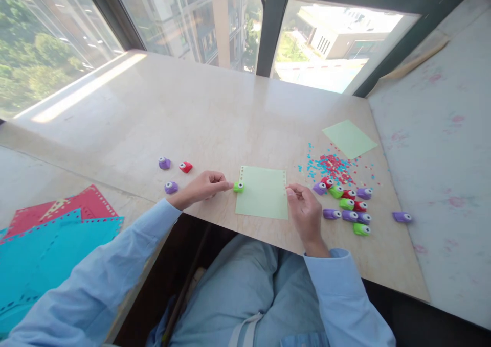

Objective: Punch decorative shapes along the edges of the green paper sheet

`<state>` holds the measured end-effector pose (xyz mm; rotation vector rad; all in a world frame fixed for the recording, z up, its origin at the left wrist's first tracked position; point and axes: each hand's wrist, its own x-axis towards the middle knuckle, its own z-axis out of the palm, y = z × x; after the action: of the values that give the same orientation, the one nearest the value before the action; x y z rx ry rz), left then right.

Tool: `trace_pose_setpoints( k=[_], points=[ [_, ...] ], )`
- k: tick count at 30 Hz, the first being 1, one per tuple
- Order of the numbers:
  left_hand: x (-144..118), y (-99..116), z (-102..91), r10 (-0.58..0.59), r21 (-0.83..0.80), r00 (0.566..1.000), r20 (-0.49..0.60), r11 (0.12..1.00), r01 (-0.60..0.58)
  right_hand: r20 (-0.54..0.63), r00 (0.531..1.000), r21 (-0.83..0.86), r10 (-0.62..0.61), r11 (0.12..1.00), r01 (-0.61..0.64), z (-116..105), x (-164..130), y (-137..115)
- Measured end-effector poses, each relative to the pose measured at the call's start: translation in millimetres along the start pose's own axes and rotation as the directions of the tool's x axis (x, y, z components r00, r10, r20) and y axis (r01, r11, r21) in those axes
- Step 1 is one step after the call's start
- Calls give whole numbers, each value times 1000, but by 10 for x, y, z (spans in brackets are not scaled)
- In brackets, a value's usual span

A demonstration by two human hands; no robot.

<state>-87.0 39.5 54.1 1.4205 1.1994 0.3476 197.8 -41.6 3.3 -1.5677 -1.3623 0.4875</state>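
Left hand (pixel 203 186) pinched green punch (pixel 238 187) on green paper (pixel 263 199) edge; right hand (pixel 305 209) pinched other edge, holding it down on surface (pixel 215 117); punching holes; next punch likely needs paper slid along

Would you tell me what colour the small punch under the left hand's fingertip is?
Green punch, clearest in the head view.

The left hand (pixel 201 186) presses 1 green punch (pixel 238 187) onto the left edge of a light green sheet (pixel 263 199). The right hand (pixel 305 209) pinches the sheet's right edge, which carries a row of punched holes. A cluster of purple, green and red punches (pixel 347 206) lies just right of that hand, with confetti (pixel 330 165) behind it. The sheet lies flat on the marble table (pixel 192 117).
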Motion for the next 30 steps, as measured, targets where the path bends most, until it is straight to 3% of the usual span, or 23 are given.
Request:
trace_pose_setpoints(
  k=[6, 13, 20, 30],
  points=[
    [91, 121, -3, -64, -30, 993, 100, 997, 67, -13, 1000, 59, 27, 998, -26, 17, 19, 22],
    [263, 189, -37, -197, 7, 954, 227, 980, 201, -10, 999, 114, 31, 993, -30, 35, 34, 45],
    [348, 224, -50, -295, 35, 922, 249, 954, 296, -5, 999, 149, 44, 988, -43, 48, 39, 55],
    [324, 198, -12, -242, 41, 944, 222, 970, 239, 8, 998, 174, 55, 983, -55, 53, 42, 60]
  ],
)
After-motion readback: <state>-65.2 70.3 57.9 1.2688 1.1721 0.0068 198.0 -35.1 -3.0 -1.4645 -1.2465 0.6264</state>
